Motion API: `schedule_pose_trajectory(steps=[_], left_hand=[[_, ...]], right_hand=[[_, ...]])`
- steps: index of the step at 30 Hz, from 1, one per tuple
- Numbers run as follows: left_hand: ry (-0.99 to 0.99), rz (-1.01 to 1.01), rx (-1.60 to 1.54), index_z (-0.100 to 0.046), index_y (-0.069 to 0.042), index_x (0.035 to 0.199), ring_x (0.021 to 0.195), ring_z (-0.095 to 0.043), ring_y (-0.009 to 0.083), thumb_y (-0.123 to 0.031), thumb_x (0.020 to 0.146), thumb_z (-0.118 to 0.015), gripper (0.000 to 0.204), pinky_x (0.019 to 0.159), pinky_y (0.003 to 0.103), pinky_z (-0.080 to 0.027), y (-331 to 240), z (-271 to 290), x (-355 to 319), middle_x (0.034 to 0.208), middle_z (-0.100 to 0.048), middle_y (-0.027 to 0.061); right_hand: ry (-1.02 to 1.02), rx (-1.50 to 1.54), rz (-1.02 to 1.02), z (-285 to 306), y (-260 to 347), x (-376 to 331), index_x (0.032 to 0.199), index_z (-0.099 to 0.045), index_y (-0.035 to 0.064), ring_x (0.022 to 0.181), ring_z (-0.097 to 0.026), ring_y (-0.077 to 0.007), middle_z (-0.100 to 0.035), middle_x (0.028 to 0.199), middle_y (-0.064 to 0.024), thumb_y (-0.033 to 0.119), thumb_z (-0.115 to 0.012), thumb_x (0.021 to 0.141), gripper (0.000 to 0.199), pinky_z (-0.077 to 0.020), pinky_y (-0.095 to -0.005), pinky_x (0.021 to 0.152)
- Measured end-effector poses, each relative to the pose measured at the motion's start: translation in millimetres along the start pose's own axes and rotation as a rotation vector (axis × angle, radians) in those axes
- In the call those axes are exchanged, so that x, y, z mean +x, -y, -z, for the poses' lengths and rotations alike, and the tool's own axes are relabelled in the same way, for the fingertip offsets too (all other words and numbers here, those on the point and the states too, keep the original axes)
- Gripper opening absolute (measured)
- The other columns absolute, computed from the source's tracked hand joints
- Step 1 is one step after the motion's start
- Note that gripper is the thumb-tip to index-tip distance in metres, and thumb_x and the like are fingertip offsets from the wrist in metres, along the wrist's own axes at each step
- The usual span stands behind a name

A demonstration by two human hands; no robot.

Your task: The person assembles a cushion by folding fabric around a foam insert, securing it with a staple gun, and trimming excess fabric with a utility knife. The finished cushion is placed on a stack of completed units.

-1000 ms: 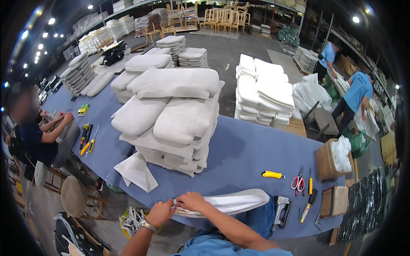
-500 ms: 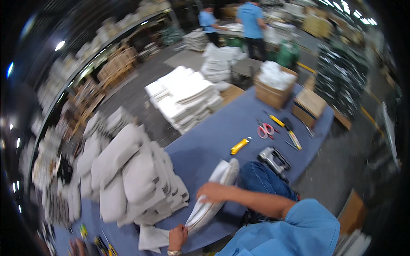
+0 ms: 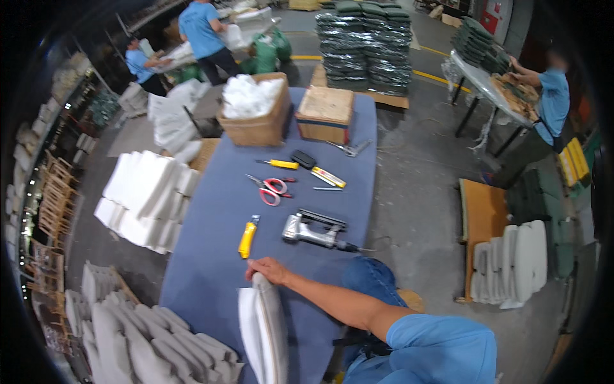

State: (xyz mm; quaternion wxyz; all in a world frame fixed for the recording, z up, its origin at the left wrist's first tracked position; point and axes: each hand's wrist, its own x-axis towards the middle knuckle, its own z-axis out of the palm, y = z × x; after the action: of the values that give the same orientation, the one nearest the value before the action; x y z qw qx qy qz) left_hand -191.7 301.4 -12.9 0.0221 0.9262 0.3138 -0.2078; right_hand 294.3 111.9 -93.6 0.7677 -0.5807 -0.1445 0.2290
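A long cushion, with a light grey cover and a white inner part along its left side, lies on the blue table toward me. My right hand is at its far end, fingers curled down over the tip. What the fingertips press on is partly hidden. Just beyond that hand lies a yellow utility knife. My left hand is out of view. A silver staple gun with a hose rests to the right, past my forearm.
Red-handled scissors, a yellow-handled tool and a second cutter lie farther up the table. Behind them stand an open carton and a closed box. Grey cushions are heaped at left; co-workers stand beyond.
The view has swung to the right. My right hand has gone from the cushion's middle to its far end, and my left hand has dropped out of view.
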Motion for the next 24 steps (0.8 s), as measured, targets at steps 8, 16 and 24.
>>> schedule_pose_trajectory(steps=[8,16,24], left_hand=[[-0.136,0.052,-0.167,-0.072,-0.009,0.106,0.075,-0.07,0.046,-0.041,0.102,-0.054,0.037,0.066,0.054,-0.054,-46.2,72.5,-8.0,0.081,-0.072,0.0244],[-0.221,0.25,-0.355,-0.074,-0.009,0.105,0.081,-0.072,0.0433,-0.04,0.101,-0.056,0.036,0.07,0.052,-0.056,-78.8,41.7,-48.1,0.09,-0.073,0.0251],[-0.504,0.524,-0.443,-0.066,-0.003,0.105,0.069,-0.062,0.046,-0.021,0.099,-0.063,0.019,0.06,0.048,-0.049,-190.5,67.2,-66.3,0.08,-0.065,0.0259]], right_hand=[[-0.105,0.227,0.0,2.2,-33.9,-6.8,0.087,-0.072,0.0022,0.076,-0.061,-0.0127,-0.067,0.079,-0.0026,0.04,-0.047,0.107,0.05,-0.0492,-0.03,0.074],[0.076,0.223,0.013,14.7,-25.4,-1.8,0.079,-0.068,0.0048,0.073,-0.063,-0.0148,-0.067,0.076,-0.0049,0.033,-0.047,0.106,0.044,-0.049,-0.0306,0.071],[0.415,0.342,-0.263,61.7,-36.8,19.4,0.073,-0.068,0.0019,0.078,-0.071,-0.03,-0.071,0.076,-0.0189,0.031,-0.045,0.106,0.05,-0.0568,-0.0422,0.081]])
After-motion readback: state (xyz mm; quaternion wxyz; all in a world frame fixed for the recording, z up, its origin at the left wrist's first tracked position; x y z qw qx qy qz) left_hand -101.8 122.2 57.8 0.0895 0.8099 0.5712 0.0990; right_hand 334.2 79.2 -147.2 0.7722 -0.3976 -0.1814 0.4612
